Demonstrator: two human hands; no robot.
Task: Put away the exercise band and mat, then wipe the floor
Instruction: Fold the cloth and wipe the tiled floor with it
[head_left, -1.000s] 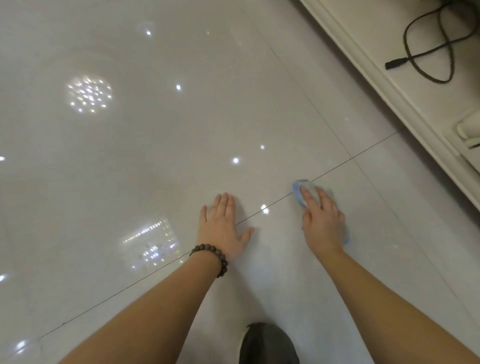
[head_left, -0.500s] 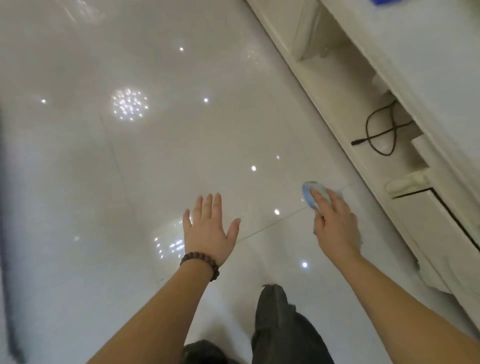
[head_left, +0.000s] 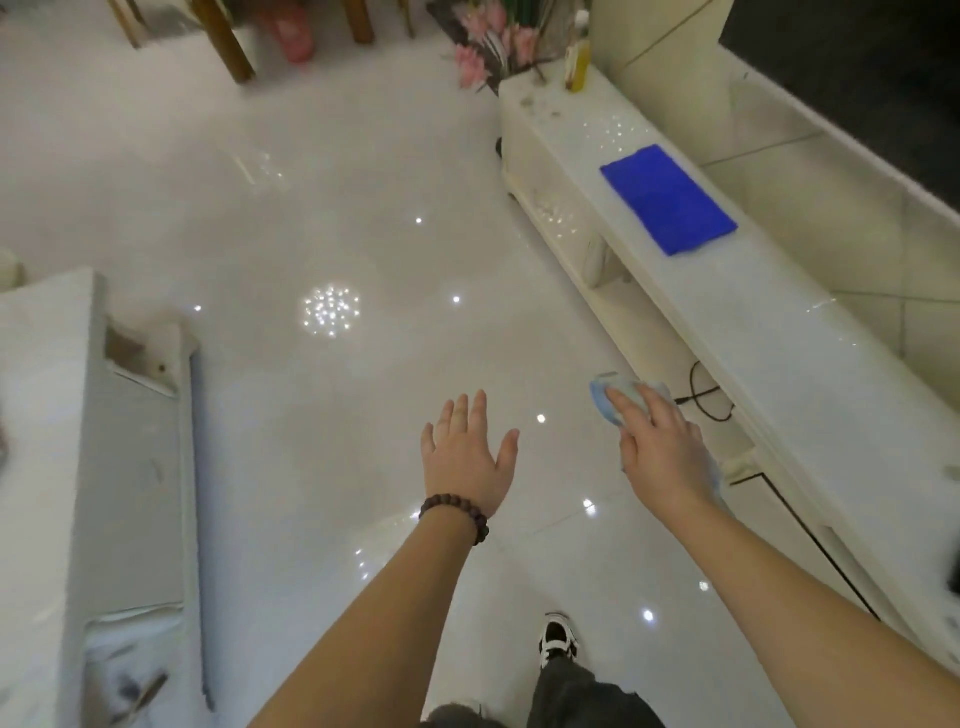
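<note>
My right hand (head_left: 662, 457) is curled over a crumpled pale-blue wiping cloth (head_left: 608, 397), fingers pressed on top of it — most of the cloth is hidden under the palm, and I cannot tell whether it touches the floor. My left hand (head_left: 467, 460) is spread flat and empty, fingers apart, with a dark beaded bracelet (head_left: 454, 512) at the wrist. Both hang over the glossy white tiled floor (head_left: 322, 218). Just right of the cloth runs a long low cream cabinet (head_left: 810, 364), a black cable (head_left: 706, 400) lying in its open shelf. Farther along the cabinet's top lies a flat bright-blue rectangular cloth (head_left: 667, 200). Left of the hands, across the floor from the cabinet, stands a pale tabletop (head_left: 47, 415). Below the hands — a black-and-white shoe (head_left: 558, 639).
</note>
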